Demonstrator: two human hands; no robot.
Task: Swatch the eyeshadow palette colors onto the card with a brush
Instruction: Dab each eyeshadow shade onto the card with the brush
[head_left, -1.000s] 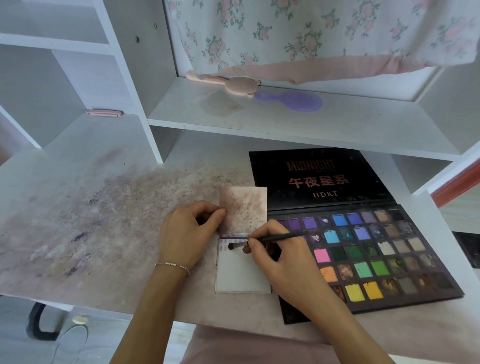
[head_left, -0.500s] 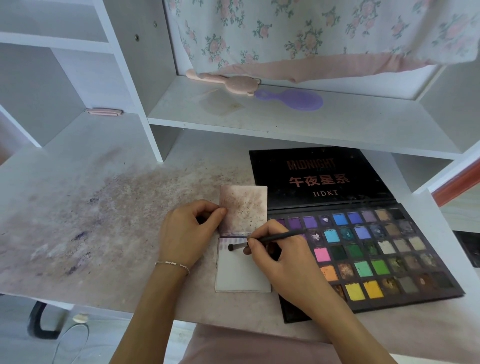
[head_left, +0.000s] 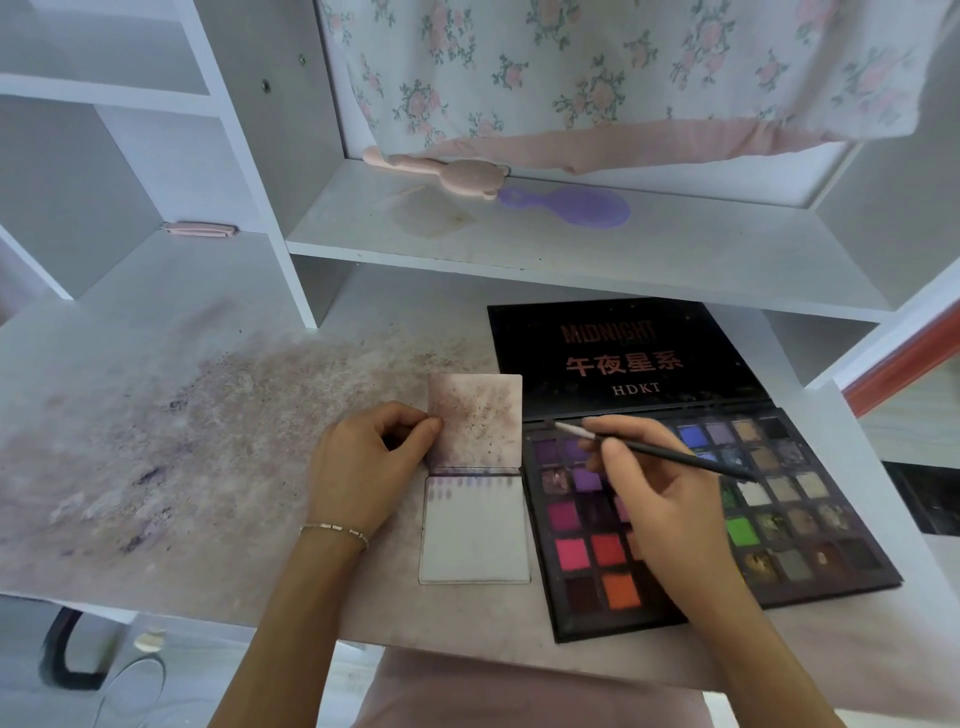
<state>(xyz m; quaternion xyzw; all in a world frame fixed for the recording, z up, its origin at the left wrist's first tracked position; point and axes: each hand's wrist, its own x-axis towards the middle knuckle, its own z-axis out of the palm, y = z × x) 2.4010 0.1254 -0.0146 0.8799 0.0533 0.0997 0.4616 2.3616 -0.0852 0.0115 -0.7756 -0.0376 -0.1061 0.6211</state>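
The right hand (head_left: 670, 509) is pinching the brush (head_left: 654, 453) over the open eyeshadow palette (head_left: 800, 519), its tip lying at the palette's top-left corner. The left hand (head_left: 363, 467) is gripping the stained flap (head_left: 475, 421) above the card (head_left: 475, 535), which is lying on the surface (head_left: 156, 441) just beside the palette, faint purple swatches along its top edge.

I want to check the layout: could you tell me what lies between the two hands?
In the head view, the stained flipped-up page lies between the left hand, which pinches its edge, and the right hand holding the brush.
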